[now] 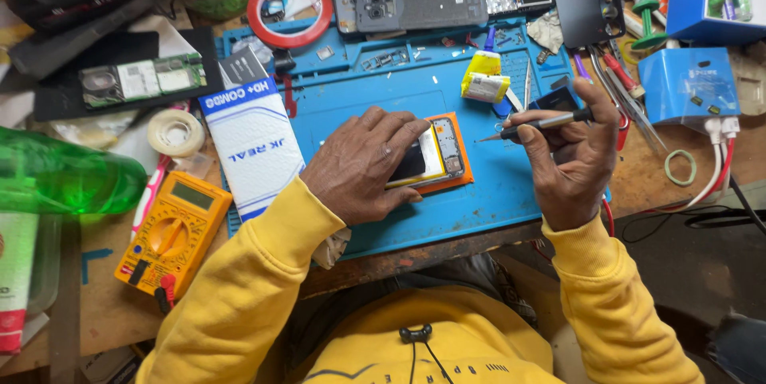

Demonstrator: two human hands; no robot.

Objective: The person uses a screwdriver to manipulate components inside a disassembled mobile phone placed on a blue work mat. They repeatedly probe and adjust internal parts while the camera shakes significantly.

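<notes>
My left hand (363,164) lies flat on the opened phone (439,154) in its orange frame, fingers spread and pressing it to the blue work mat (479,200), while my right hand (568,162) pinches what looks like a slim screwdriver (536,124), its tip hovering just beside the phone's right edge.

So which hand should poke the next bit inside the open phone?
The right hand, probably. It already grips the pointed tool, tip aimed at the opened phone. The left hand is pressed flat on the phone.
</notes>
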